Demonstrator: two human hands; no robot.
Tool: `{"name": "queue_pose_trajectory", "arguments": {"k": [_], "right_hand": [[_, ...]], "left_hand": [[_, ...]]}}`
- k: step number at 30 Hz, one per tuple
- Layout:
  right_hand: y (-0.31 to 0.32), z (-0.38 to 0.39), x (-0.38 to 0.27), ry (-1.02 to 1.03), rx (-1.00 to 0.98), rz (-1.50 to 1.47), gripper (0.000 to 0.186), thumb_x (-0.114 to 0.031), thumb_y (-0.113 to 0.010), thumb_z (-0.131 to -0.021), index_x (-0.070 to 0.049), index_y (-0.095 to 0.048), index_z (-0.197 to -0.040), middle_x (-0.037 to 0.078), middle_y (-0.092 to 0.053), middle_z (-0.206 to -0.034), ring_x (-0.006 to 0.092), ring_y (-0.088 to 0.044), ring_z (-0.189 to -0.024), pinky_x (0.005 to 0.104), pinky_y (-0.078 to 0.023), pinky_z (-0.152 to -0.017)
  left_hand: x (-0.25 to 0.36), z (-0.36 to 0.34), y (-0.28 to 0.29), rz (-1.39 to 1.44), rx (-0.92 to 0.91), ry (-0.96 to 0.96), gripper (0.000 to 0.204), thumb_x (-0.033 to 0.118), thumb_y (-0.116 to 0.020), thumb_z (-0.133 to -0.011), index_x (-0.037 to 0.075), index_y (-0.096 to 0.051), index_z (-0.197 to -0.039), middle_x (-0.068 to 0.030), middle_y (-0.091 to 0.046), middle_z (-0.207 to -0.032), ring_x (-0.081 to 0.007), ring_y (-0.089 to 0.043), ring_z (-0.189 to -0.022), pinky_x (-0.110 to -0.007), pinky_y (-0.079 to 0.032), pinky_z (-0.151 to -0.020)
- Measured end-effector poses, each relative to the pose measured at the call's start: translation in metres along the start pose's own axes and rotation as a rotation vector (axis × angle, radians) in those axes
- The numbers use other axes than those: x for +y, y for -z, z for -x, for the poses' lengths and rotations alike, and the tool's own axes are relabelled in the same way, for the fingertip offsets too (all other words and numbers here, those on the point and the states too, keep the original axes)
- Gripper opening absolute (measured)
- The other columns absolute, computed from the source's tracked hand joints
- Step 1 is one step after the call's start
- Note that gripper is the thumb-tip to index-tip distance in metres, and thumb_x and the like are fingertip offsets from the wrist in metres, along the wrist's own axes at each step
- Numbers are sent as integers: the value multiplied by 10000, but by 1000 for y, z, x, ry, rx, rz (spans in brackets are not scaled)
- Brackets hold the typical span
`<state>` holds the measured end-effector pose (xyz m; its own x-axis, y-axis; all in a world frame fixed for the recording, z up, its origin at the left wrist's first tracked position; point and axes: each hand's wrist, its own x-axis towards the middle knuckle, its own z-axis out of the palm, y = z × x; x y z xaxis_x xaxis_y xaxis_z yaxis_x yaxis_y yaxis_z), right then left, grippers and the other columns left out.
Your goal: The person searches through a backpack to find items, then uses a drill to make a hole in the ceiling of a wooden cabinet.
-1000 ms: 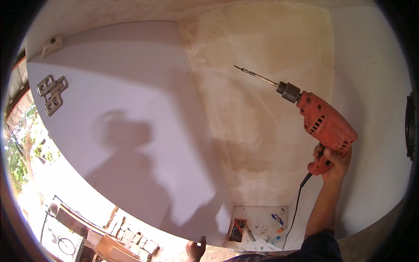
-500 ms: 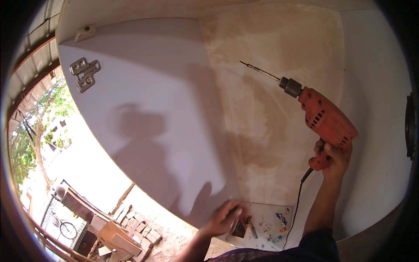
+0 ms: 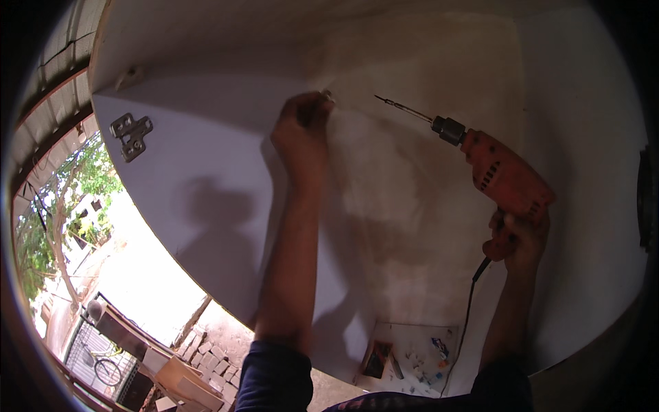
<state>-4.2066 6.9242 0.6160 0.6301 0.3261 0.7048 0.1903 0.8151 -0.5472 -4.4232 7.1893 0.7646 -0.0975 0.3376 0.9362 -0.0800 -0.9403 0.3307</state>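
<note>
At the far left, beyond the panel's edge, a leafy tree [image 3: 62,247] stands in bright light above a bicycle [image 3: 106,371], with stacked bricks [image 3: 206,353] lower down. A metal hinge [image 3: 130,137] is mounted on the pale left panel [image 3: 178,113] near its outer edge, below a small bracket [image 3: 130,77] at the upper corner. A shadow of the person's head and shoulders falls on the panel.

The left forearm reaches up across this panel, and the left hand [image 3: 302,130] is raised near its junction with the tan back panel [image 3: 412,226]. Its bent fingers pinch a small pale piece [image 3: 328,97] at their tips; its exact kind is too blurred to tell. Below, a white base panel [image 3: 405,332] carries a dark rectangular box [image 3: 377,359], a slim grey tool [image 3: 396,367] and scattered small parts.

To the right of the left hand, apart from it, the long driver bit [image 3: 405,108] of a red corded drill [image 3: 508,168] points leftward and slightly up, its tip near the pale piece. The drill's cord [image 3: 469,309] hangs from the handle. The right hand [image 3: 527,240] grasps that handle from below, fingers wrapped around it, in front of the white right panel [image 3: 590,206].
</note>
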Motion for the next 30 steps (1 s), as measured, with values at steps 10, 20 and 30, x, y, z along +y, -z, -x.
{"name": "queue_pose_trajectory", "arguments": {"k": [10,20,30], "right_hand": [[14,-3,14,8,-9,-42,561,-115,-758,-814,36,-506,-1292,145,-677,-879,198,-675,-660,291,-547,-539],[3,-61,19,-22,-40,-59,539,-86,-738,-809,20,-524,-1293,132,-682,-900,202,-676,-681,299,-531,-550],[-19,-104,26,-97,-70,-100,439,-65,-754,-800,14,-602,-1205,118,-701,-884,193,-682,-679,303,-509,-536]], "left_hand": [[-49,-117,5,-661,-57,-715,123,121,-741,-881,87,-777,-994,-135,-719,-1008,-338,-692,-923,-427,-550,-827],[-49,-166,0,-1479,-276,-768,109,117,-638,-902,82,-734,-864,-83,-679,-1072,-273,-649,-1082,-392,-584,-896],[-65,-177,-25,-1535,-219,-883,179,158,-590,-910,108,-722,-800,-86,-723,-1036,-302,-742,-876,-427,-616,-733]]}}
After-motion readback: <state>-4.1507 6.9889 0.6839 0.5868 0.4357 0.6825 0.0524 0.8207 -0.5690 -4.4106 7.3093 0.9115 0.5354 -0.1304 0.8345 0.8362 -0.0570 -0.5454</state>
